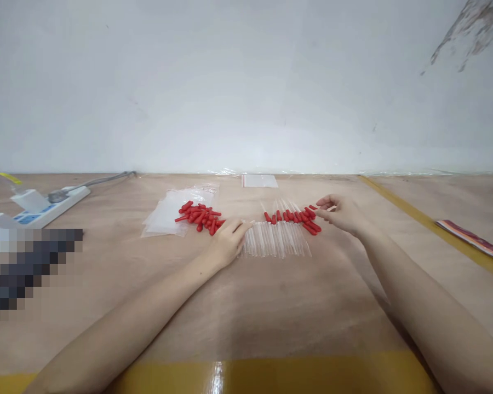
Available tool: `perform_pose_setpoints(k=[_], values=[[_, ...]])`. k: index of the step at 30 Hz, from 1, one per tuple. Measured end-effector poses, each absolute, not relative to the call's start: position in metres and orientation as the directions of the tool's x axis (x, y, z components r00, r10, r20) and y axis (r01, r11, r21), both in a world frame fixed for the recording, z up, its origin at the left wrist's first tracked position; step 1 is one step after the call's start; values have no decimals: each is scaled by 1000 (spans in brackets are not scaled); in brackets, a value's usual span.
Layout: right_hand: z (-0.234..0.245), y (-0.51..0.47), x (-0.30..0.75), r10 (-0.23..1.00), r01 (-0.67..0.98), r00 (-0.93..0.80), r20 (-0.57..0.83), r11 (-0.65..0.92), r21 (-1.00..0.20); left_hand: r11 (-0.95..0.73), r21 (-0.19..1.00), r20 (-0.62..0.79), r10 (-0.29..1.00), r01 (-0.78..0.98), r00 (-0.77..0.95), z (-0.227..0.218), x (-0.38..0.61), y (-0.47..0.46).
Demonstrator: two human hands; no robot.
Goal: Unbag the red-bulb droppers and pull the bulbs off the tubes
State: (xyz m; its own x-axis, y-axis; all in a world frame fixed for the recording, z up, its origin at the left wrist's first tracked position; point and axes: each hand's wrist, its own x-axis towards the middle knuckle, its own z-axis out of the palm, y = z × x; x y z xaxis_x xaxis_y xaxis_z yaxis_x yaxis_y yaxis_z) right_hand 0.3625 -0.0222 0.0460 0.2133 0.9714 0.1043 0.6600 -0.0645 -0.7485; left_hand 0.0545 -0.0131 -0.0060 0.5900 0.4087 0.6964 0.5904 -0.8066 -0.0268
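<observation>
A row of clear glass droppers (277,238) with red rubber bulbs lies in the middle of the brown table (246,306). My left hand (228,243) rests at the row's left end, its fingers curled against the clear tubes. My right hand (340,214) hovers at the row's right end, fingertips pinched at the red bulbs (310,219) there. A loose heap of red bulbs (200,216) lies just left of my left hand, partly on a stack of clear plastic bags (168,216).
A white power strip (51,205) with a grey cable lies at the far left, beside a blurred patch. A small clear bag (259,180) sits by the wall. A coloured booklet (474,241) lies at right beyond a yellow tape line (427,221). Yellow tape edges the front.
</observation>
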Motion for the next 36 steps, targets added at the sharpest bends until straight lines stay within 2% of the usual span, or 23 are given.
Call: perform_pose_setpoints(k=[2, 4, 9, 13, 19, 23, 27, 30, 32, 36], values=[[52, -27, 365, 979, 654, 197, 54, -90, -751, -816, -71, 658, 394, 574, 642, -6, 59, -17], [54, -29, 366, 990, 660, 143, 4, -92, -746, -837, -65, 611, 397, 543, 685, -5, 63, -21], [45, -27, 362, 998, 719, 5, -70, -52, -693, -868, 134, 519, 473, 479, 712, -3, 66, -31], [43, -29, 349, 997, 794, 3, -72, -47, -607, -853, 235, 453, 521, 467, 723, 2, 62, -35], [46, -32, 342, 998, 890, -13, -59, -15, -455, -868, 147, 410, 490, 474, 770, 5, 56, -34], [45, -31, 342, 999, 890, -32, 23, 39, -454, -863, 136, 360, 501, 487, 787, 2, 56, -34], [43, -26, 327, 992, 872, 25, 123, 39, -488, -861, 180, 366, 508, 476, 780, -3, 56, -33], [42, -13, 304, 985, 891, 21, 172, 59, -450, -863, 201, 381, 505, 464, 774, -5, 56, -33], [42, -2, 287, 990, 916, -7, 140, 63, -396, -860, 204, 393, 510, 468, 765, -5, 55, -33], [44, 19, 257, 1000, 968, 12, -21, -16, -250, -845, 195, 440, 529, 498, 725, -5, 53, -34]])
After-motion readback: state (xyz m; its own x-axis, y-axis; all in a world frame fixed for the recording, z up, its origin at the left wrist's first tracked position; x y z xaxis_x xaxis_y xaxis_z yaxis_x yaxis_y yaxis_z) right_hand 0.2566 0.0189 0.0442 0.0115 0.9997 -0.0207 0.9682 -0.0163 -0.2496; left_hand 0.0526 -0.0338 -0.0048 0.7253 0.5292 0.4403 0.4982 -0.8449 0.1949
